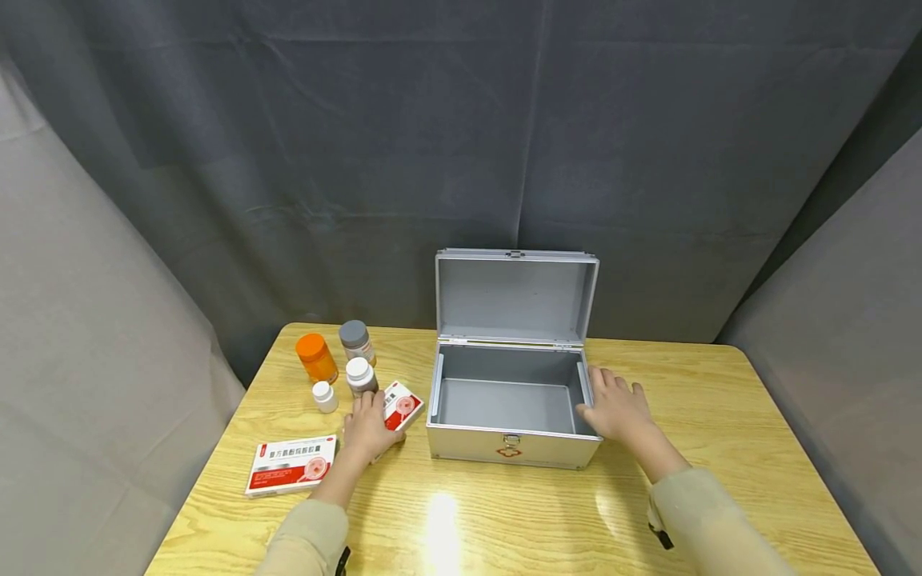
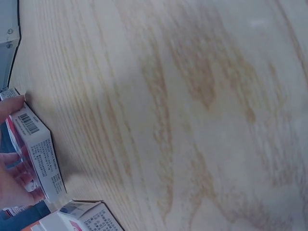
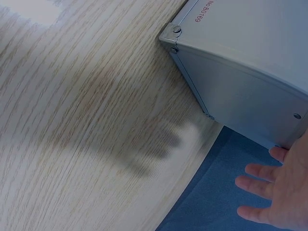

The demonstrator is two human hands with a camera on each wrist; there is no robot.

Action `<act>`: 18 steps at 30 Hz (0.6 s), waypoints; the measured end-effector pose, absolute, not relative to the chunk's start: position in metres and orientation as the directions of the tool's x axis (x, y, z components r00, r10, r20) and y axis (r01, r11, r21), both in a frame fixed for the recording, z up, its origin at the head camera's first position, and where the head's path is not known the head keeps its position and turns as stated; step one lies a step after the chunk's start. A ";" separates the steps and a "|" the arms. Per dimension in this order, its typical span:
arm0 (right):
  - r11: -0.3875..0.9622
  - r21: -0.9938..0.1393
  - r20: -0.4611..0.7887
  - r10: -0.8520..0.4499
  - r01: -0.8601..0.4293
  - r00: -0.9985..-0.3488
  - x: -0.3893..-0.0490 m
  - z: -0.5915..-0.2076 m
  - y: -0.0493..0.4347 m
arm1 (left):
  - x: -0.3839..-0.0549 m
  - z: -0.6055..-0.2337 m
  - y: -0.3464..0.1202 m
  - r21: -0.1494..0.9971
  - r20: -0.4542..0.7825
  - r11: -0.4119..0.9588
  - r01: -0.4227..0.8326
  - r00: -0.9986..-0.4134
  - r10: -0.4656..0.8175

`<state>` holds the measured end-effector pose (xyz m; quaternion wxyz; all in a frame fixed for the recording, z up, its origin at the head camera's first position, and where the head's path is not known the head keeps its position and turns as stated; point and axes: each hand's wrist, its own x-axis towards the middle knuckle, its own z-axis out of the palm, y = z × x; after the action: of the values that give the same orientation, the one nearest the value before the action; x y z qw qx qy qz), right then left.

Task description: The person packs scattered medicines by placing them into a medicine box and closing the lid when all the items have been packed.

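Observation:
My left hand (image 1: 369,430) is over a white and red medicine box (image 1: 405,406), covering its left part in the head view. The left wrist view shows my thumb at one edge of this box (image 2: 44,159) and my fingers along the other side, pinching it. Just right of it stands a silver first-aid case (image 1: 468,445), its lid (image 1: 513,300) raised and its grey interior bare. My right hand (image 1: 619,410) is at the case's right wall, thumb near the rim. In the right wrist view, its fingers (image 3: 260,186) are spread and hold nothing.
Left of my left hand lies another medicine box (image 1: 291,466). Behind it are an orange bottle (image 1: 317,358), a grey-capped bottle (image 1: 356,340), a white-capped bottle (image 1: 361,374) and a small white bottle (image 1: 325,397). A dark curtain (image 1: 346,176) hangs behind the wooden table (image 1: 691,400).

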<state>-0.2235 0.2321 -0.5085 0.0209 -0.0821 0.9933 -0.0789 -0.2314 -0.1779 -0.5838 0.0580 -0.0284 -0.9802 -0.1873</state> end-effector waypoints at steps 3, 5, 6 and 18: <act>0.974 -0.162 -0.026 -0.167 -0.160 -0.986 -0.223 -0.509 0.232 | -0.231 -0.583 -0.178 0.370 0.150 0.925 0.087 -0.988 0.033; 0.973 -0.163 -0.025 -0.167 -0.161 -0.986 -0.223 -0.509 0.232 | -0.231 -0.582 -0.178 0.378 0.146 0.922 0.083 -0.989 0.030; 0.973 -0.163 -0.024 -0.167 -0.161 -0.986 -0.224 -0.509 0.232 | -0.231 -0.582 -0.178 0.380 0.142 0.921 0.081 -0.989 0.028; 0.973 -0.175 -0.036 -0.162 -0.153 -0.986 -0.224 -0.511 0.233 | -0.233 -0.576 -0.177 0.391 0.179 0.917 0.077 -0.984 0.006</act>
<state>-0.2242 0.2326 -0.5106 0.0249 -0.0793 0.9928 -0.0860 -0.2334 -0.1769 -0.5757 0.0872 -0.0212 -0.9752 -0.2023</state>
